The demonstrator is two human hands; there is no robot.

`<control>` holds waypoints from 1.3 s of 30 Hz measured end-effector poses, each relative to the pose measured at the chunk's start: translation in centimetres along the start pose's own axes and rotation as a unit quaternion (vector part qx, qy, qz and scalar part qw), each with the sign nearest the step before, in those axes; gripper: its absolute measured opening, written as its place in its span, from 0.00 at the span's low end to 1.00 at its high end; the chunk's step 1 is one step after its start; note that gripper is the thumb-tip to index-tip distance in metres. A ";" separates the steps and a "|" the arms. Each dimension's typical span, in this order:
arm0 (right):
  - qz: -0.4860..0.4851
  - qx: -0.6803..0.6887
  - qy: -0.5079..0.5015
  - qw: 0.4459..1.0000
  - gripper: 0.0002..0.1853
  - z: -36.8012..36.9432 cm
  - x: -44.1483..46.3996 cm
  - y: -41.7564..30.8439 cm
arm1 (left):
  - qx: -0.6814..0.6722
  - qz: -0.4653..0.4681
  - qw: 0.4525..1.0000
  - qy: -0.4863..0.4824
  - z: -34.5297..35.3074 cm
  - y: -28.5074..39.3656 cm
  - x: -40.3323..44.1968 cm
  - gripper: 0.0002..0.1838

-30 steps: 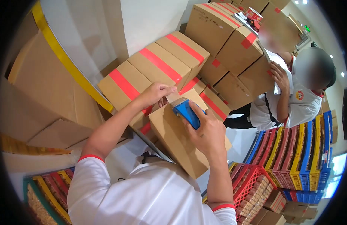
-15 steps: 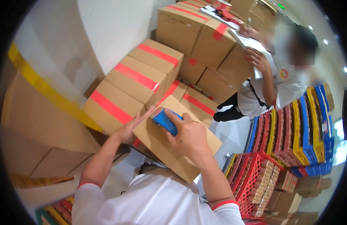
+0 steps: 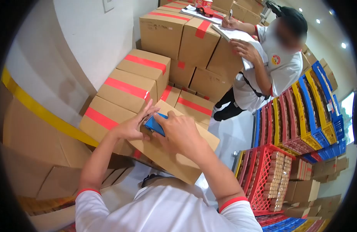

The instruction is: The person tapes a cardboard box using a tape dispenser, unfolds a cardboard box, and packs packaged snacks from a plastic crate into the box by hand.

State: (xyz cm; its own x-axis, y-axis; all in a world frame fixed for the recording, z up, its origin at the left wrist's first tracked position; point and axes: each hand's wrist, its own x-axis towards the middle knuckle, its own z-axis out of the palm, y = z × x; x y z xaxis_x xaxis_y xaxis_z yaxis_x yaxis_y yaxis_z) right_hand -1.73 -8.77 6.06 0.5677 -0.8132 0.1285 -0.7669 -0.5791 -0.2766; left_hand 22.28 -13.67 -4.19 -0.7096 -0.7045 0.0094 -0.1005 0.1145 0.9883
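Note:
A cardboard box [image 3: 186,145] lies tilted in front of my body, its plain brown face up. My right hand [image 3: 176,129] is closed around a blue block-shaped hand tool [image 3: 157,121] over the box's left part. The tool's exact kind is not clear. Close against the tool's front end is my left hand [image 3: 134,125], with fingers stretched and apart and the thumb below. Whether its fingertips touch the tool I cannot tell.
Red-taped cartons [image 3: 122,89] are stacked ahead, against a white wall. A co-worker [image 3: 279,58] writes on papers [image 3: 242,40] at the right. Blue, yellow and red crates [image 3: 302,112] are stacked behind. A red crate [image 3: 259,185] holds brown packs. Brown cardboard [image 3: 39,131] stands at left.
My left hand has moved from the box's edge in to the tool's front end. My right hand and the tool have shifted slightly left. The view has turned a little to the right.

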 end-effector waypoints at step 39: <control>0.132 0.024 -0.117 0.984 0.21 -1.6 -24.4 7.4 | 0.592 0.037 0.802 -0.074 24.6 7.8 4.4 0.42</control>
State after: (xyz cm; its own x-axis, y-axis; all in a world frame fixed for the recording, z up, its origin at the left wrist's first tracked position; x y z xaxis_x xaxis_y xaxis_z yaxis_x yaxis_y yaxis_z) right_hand -21.77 6.72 2.42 0.4076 -0.8960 -0.1760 -0.8853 -0.3405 -0.3167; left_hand 1.24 1.41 -0.14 -0.8100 -0.5849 -0.0431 -0.5842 0.7981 0.1478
